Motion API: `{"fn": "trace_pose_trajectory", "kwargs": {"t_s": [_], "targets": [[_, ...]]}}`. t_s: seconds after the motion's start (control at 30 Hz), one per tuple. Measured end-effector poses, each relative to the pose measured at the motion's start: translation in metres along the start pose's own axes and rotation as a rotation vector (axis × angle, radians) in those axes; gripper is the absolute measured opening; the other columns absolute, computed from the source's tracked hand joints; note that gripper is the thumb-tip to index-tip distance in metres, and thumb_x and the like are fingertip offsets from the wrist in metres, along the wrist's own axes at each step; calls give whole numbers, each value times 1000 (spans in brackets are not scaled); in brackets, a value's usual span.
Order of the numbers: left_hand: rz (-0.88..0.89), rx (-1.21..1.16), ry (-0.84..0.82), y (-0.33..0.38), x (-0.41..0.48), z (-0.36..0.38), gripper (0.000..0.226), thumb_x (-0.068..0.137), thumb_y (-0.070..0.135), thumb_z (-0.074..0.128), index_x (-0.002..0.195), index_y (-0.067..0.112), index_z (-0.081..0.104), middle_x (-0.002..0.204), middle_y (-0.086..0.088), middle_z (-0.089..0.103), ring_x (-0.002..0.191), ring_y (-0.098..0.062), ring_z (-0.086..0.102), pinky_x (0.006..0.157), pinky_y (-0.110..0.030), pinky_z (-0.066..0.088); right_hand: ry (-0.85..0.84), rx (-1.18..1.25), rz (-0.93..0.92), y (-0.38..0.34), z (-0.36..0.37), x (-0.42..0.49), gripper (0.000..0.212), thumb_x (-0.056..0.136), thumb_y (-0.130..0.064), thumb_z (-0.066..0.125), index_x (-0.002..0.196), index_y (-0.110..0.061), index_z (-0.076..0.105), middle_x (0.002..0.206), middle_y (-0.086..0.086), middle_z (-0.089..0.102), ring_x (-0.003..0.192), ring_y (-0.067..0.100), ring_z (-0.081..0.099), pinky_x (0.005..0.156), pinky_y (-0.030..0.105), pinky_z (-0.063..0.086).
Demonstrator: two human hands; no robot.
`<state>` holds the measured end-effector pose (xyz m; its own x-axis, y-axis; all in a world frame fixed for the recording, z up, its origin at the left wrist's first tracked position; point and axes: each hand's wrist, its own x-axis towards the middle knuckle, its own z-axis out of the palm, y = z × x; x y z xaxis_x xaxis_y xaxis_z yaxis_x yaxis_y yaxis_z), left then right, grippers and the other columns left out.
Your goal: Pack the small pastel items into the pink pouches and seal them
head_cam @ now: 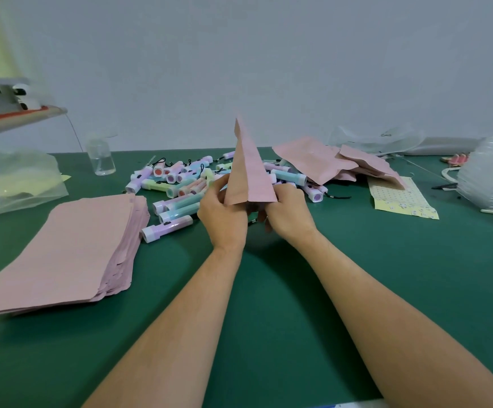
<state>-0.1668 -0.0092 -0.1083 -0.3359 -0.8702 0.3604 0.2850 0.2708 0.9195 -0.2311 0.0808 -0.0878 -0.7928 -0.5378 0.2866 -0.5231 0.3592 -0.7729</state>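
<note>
Near the middle of the frame, the left grip [223, 214] and right grip [286, 213] both pinch one pink pouch [249, 172] held upright. Best to pull its mouth wide first, then slide in one of the pastel items [177, 206] piled behind.

Head-worn view, looking forward and down.
Wide-angle lens at the person's head faces across the dark green flat worktop [283, 313] to the pale grey wall [269, 60]; forearms [180, 334] run in from the bottom edge, with left hand [224, 220] and right hand [289, 214] holding a flat pink pouch [248, 175] dead centre, close in.
</note>
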Motion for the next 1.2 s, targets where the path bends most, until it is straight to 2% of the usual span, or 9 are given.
{"fn": "trace_pose_trajectory", "kwargs": {"t_s": [0.1,0.33,0.47,0.7,0.83,0.93,1.0,1.1,1.2], "targets": [[-47,-2,-138,0,0,-3,29,93,9,68,120,15,77,95,6,81,89,-15,78,78,-42,66,3,-24,-9,3,0,-2,25,84,-17,43,76,-8,66,74,12,71,68,43,66,71,56,60],[-23,148,-312,2,-4,1,26,87,18,55,65,19,67,61,-4,66,54,-7,52,57,-29,53,-1,-123,-9,5,0,-3,23,87,-19,42,74,-16,61,81,7,71,73,39,68,75,49,60],[-135,130,-302,-3,0,1,21,91,6,51,83,-5,67,81,-21,73,68,-23,61,77,-61,63,14,-107,-1,5,-1,-3,22,87,-16,44,71,-17,60,83,10,71,79,42,68,77,50,59],[-122,136,-312,-2,-7,0,19,90,4,46,85,-4,63,87,-26,68,74,-23,50,76,-63,58,162,-323,-78,10,-3,0,36,93,-54,46,80,-25,61,81,-1,68,81,29,64,69,38,53],[-88,68,-320,5,-13,5,13,93,-6,46,87,-3,58,81,-16,57,74,-29,45,66,-38,45,417,-432,-175,3,-8,-3,52,87,-54,25,109,-25,61,78,-8,63,70,24,48,59,33,31],[5,139,-238,7,-9,5,34,86,-17,36,88,9,59,79,1,61,67,-8,53,56,-11,44,424,-361,-125,4,-10,-2,15,81,-28,35,78,-25,50,68,-9,52,58,22,41,54,30,23],[12,138,-203,11,-10,3,38,82,-15,35,87,13,59,78,5,58,69,-12,48,54,-13,39,384,-271,-90,7,-10,0,19,79,-15,42,63,-25,37,61,-8,48,53,13,37,52,28,23],[-38,129,-229,10,-10,1,50,93,-4,44,133,18,62,101,10,68,74,1,60,62,-17,49,364,-223,-173,9,-11,-2,29,82,-15,43,59,-27,30,56,-8,41,50,14,34,49,28,21],[45,314,-233,8,-13,-2,85,96,13,62,167,28,17,123,7,64,101,-12,67,76,-30,55,315,-406,-246,4,-6,-5,21,83,-30,32,67,-21,41,59,-1,47,57,29,44,51,32,25]]}}
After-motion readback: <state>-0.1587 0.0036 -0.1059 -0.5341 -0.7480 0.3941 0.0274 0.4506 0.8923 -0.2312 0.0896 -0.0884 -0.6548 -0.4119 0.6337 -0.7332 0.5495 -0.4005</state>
